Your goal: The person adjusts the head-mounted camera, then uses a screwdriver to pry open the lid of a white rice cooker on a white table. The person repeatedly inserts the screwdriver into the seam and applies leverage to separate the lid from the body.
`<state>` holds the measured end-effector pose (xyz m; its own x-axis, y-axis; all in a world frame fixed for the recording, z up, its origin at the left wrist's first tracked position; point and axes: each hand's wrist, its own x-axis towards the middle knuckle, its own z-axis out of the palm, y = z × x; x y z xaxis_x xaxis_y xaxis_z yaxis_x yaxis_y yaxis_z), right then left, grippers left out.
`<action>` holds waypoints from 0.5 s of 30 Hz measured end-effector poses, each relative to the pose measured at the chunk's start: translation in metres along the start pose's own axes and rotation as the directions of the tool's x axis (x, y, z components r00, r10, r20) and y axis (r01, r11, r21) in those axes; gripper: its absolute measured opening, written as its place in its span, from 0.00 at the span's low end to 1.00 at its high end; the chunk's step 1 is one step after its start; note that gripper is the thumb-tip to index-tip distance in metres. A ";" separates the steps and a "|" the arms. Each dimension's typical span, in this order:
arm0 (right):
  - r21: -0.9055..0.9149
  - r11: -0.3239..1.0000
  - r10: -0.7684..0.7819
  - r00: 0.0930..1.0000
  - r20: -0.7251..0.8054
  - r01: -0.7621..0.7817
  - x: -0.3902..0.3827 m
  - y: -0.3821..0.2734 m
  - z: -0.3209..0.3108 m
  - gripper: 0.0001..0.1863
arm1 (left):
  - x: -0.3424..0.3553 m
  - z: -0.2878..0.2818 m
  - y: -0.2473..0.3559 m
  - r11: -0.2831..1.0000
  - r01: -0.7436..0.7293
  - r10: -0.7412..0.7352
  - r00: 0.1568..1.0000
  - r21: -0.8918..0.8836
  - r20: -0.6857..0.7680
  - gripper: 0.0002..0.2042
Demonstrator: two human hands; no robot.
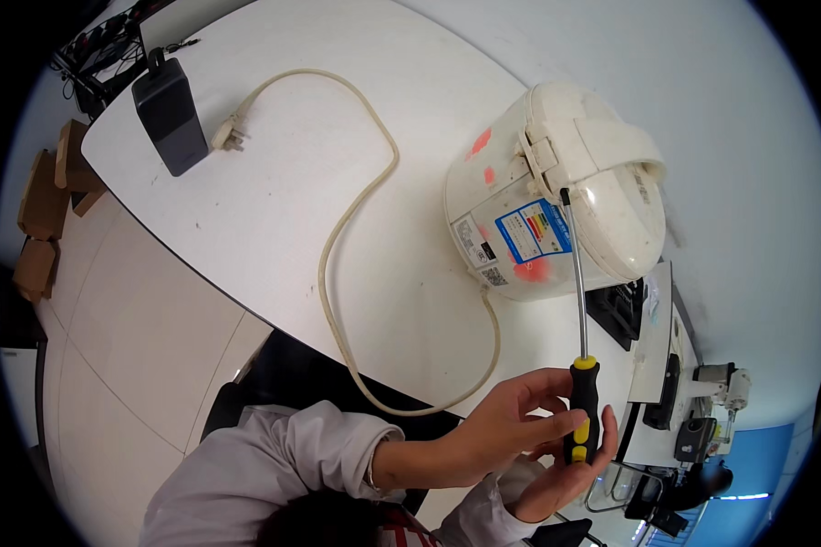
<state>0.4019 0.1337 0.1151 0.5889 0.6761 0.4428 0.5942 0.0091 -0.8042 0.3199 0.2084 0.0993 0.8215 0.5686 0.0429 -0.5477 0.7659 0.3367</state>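
Observation:
A long screwdriver with a black and yellow handle (pixel 584 392) reaches up to the hinge area at the back of the cream rice cooker (pixel 602 237), its tip against that spot. My left hand (pixel 502 428) has its fingers closed on the handle from the left. My right hand (pixel 561 483) grips the same handle from below and the right. The cooker has red patches and stickers on its body. Its pale power cord (pixel 374 191) loops over the white table (pixel 219 228) to a plug (pixel 229 134) at the upper left.
A black box-shaped device (pixel 169 114) stands beside the plug. Cardboard boxes (pixel 41 201) lie at the far left, below the table's edge. Right of the cooker are a black keyboard-like object (pixel 611 310) and office equipment (pixel 721 383). Another person (pixel 698 492) is farther back at the lower right.

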 end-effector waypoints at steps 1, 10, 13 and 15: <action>-0.014 1.000 0.009 1.000 0.012 -0.009 0.000 0.000 -0.001 0.39 | 0.001 -0.001 -0.001 1.000 0.007 -0.007 1.000 0.008 0.001 0.20; -0.225 0.852 -0.456 0.881 0.124 0.473 0.005 0.012 -0.015 0.17 | -0.002 0.010 0.004 0.996 -0.087 0.087 0.996 -0.035 0.010 0.25; -0.291 0.797 -0.500 0.848 0.174 0.529 0.005 0.010 -0.017 0.17 | 0.000 0.006 0.003 0.998 -0.068 0.068 0.998 0.017 0.005 0.25; -0.249 0.781 -0.549 0.820 0.162 0.573 0.006 0.013 -0.014 0.18 | 0.001 0.004 0.002 0.997 -0.076 0.076 0.997 0.031 -0.001 0.26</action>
<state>0.4208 0.1270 0.1132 0.0675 0.6687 0.7404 0.9378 0.2109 -0.2759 0.3200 0.2096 0.1038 0.7776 0.6252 0.0677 -0.6031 0.7110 0.3617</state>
